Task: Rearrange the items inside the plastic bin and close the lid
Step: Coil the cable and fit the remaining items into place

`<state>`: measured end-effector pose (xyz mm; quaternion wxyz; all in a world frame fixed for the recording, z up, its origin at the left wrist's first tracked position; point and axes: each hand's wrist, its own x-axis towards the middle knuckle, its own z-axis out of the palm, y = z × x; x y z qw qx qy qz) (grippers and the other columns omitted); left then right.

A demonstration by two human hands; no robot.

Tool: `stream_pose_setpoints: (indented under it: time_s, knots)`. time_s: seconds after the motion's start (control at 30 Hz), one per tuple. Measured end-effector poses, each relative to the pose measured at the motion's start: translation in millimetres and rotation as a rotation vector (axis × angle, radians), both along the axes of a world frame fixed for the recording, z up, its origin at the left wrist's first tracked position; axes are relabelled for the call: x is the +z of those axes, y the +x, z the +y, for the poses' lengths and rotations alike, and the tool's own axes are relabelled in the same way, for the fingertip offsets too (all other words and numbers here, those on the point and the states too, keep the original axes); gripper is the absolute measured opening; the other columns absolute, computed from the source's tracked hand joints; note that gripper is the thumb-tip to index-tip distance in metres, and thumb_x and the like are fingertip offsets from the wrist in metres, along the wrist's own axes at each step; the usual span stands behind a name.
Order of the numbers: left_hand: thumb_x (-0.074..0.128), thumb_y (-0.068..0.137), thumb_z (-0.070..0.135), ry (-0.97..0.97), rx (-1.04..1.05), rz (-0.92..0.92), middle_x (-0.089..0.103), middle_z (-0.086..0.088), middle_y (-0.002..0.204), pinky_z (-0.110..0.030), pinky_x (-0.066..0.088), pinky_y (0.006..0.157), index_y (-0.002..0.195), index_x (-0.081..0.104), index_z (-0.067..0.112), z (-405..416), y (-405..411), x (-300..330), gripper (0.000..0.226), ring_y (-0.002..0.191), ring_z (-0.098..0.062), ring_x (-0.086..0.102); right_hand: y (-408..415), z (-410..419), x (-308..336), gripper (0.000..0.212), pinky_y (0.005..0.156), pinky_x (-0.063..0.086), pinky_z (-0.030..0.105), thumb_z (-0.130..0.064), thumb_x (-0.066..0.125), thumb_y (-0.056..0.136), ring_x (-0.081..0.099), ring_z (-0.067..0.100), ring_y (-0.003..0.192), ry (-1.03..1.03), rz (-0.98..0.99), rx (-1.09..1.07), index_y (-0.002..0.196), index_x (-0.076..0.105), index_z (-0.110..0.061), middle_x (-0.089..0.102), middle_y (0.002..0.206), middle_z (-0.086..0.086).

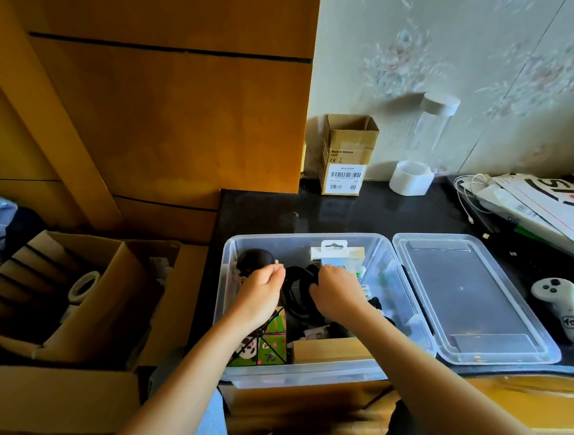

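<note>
A clear plastic bin (228, 256) stands on the dark desk, with its clear lid (470, 299) lying upturned to its right. Both hands are inside the bin. My left hand (261, 295) and my right hand (336, 292) grip a black round object (298, 292) from either side. A black dome-shaped item (252, 257) sits at the bin's back left. White packaged items (336, 254) stand at the back right. A green panda-print box (265, 349) and a brown box (330, 349) lie at the front.
A white controller (560, 305) lies right of the lid. Papers and white cables (534, 197) fill the desk's right end. A small cardboard box (346, 157) and a clear tube (424, 144) stand by the wall. Open cartons (79, 302) sit on the left.
</note>
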<state>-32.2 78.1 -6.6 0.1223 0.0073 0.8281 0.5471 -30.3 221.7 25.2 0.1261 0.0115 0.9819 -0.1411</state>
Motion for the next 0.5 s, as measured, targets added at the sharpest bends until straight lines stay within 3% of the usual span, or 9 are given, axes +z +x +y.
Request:
stream_pose_setpoints:
  time_s: [0.1, 0.23, 0.3, 0.37, 0.43, 0.5]
  knots:
    - [0.032, 0.103, 0.029, 0.019, -0.015, -0.082, 0.054, -0.006, 0.122, -0.033, 0.031, 0.11, 0.141, 0.041, 0.01, -4.3, 1.3, -0.1, 0.044, 0.115, -0.013, 0.048, 2.6, -2.1, -4.1, 0.025, 0.064, 0.037, 0.028, -0.018, 0.044, 0.095, 0.06, 0.031, 0.092, -0.008, 0.026, -0.066, 0.108, 0.052, 0.002, 0.062, 0.105, 0.016]
    - [0.032, 0.103, 0.029, 0.028, -0.082, -0.201, 0.035, -0.004, 0.149, -0.035, 0.031, 0.111, 0.146, 0.03, 0.011, -0.5, -4.5, 4.8, 0.047, 0.127, -0.022, 0.046, 5.8, -11.4, -8.6, 0.027, 0.066, 0.042, 0.029, -0.016, 0.044, 0.096, 0.062, 0.031, 0.098, 0.04, 0.047, -0.054, 0.115, 0.047, 0.002, 0.062, 0.108, 0.015]
    - [0.032, 0.103, 0.032, -0.035, -0.116, -0.229, 0.032, -0.003, 0.151, -0.038, 0.031, 0.112, 0.145, 0.033, 0.013, 4.1, -9.3, 8.4, 0.047, 0.129, -0.023, 0.044, 6.2, -15.2, -9.9, 0.026, 0.069, 0.046, 0.031, -0.015, 0.045, 0.096, 0.063, 0.03, 0.1, 0.056, 0.057, -0.062, 0.116, 0.046, 0.001, 0.063, 0.109, 0.015]
    - [0.032, 0.103, 0.033, -0.083, -0.146, -0.265, 0.043, -0.004, 0.134, -0.042, 0.033, 0.11, 0.122, 0.054, 0.021, 9.1, -13.5, 8.2, 0.032, 0.121, -0.022, 0.049, 4.9, -17.8, -11.2, 0.026, 0.071, 0.048, 0.032, -0.015, 0.046, 0.095, 0.063, 0.03, 0.101, 0.074, 0.064, -0.064, 0.116, 0.046, 0.0, 0.063, 0.109, 0.014]
    - [0.031, 0.103, 0.031, -0.082, -0.148, -0.304, 0.045, 0.003, 0.108, -0.039, 0.043, 0.101, 0.084, 0.047, 0.031, 14.9, -18.0, 10.2, 0.025, 0.096, -0.018, 0.055, 2.6, -18.3, -12.8, 0.025, 0.07, 0.048, 0.032, -0.015, 0.045, 0.096, 0.062, 0.03, 0.101, 0.083, 0.072, -0.056, 0.116, 0.045, -0.001, 0.063, 0.11, 0.014]
    - [0.031, 0.103, 0.028, -0.056, -0.122, -0.346, 0.053, 0.003, 0.098, -0.026, 0.052, 0.078, 0.092, 0.048, 0.028, 19.9, -20.3, 14.1, 0.021, 0.082, -0.016, 0.058, 0.5, -17.2, -13.8, 0.025, 0.072, 0.05, 0.034, -0.017, 0.045, 0.096, 0.063, 0.03, 0.1, 0.071, 0.081, -0.059, 0.116, 0.046, -0.001, 0.063, 0.108, 0.014]
